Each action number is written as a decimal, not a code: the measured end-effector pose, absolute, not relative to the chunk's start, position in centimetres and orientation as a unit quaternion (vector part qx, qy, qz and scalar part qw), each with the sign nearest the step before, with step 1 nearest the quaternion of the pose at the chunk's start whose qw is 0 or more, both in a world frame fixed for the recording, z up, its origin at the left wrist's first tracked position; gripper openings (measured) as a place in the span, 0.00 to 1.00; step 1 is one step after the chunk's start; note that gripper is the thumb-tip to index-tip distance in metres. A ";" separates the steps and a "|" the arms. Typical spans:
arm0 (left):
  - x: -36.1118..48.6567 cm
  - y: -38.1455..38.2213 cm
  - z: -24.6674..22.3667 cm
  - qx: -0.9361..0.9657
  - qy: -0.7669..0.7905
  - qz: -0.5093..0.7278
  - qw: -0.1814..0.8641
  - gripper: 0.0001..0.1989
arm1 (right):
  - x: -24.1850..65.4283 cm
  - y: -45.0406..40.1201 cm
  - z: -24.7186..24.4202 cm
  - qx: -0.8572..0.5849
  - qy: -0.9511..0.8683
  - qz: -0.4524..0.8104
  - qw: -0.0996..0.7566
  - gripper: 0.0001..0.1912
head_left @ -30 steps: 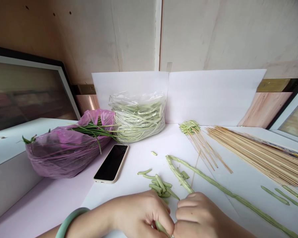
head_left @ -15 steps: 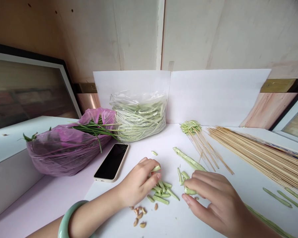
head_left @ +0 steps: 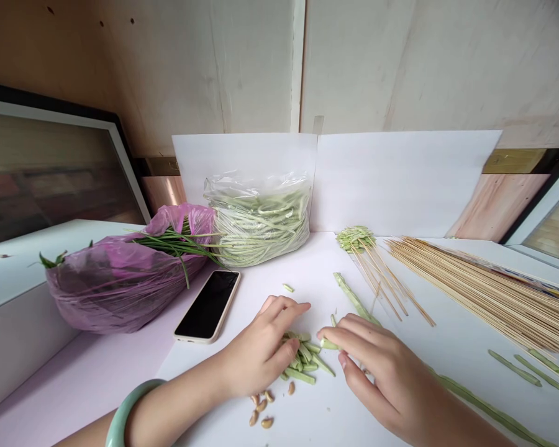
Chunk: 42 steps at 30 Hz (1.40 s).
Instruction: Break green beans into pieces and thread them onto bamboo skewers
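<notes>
White desk (head_left: 307, 267) is carrying everything; pale board (head_left: 400, 180) is standing upright along its far side. Bundle of thin sticks (head_left: 484, 295) is fanning out at right. Purple bag (head_left: 116, 298) of greens is slumping at left, touching clear bag (head_left: 261, 223) packed with long beans. Long green bean (head_left: 354, 299) is running in behind the right hand (head_left: 382, 366). Right grip is nearly closing, index finger and thumb pinching a bean piece (head_left: 328, 343); whether it is joining the long bean, cannot tell. Left hand (head_left: 263, 354) is hovering over the bean pile (head_left: 307, 360), grip spreading wide, index finger pointing out, holding nothing visible; thumb contact unclear. Phone (head_left: 207, 306) is lying beyond the left forearm. Skewered bean bundle (head_left: 355, 238) is resting near the board. Cut pieces are heaping between the hands; brown seeds (head_left: 261, 406) are scattering just below the left hand.
</notes>
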State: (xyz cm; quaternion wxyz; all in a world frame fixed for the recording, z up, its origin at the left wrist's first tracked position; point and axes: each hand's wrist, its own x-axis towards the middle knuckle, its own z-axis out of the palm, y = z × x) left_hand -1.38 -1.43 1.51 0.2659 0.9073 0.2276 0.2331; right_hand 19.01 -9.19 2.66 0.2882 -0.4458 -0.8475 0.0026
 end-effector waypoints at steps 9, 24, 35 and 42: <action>-0.9 -2.0 1.5 0.914 0.199 0.240 0.258 0.10 | 18.3 -9.0 0.7 -0.419 -0.854 0.071 0.300 0.27; -1.0 -2.6 1.5 0.933 0.167 0.250 0.199 0.15 | 17.6 -8.7 0.0 -0.408 -0.834 -0.034 0.369 0.13; -0.8 -2.3 1.5 0.905 0.112 0.209 0.354 0.19 | 17.1 -8.7 0.7 -0.394 -0.831 -0.163 0.357 0.18; -1.5 -1.5 1.8 0.788 0.078 0.032 0.610 0.21 | 15.9 -9.3 1.2 -0.309 -0.866 -0.160 0.360 0.21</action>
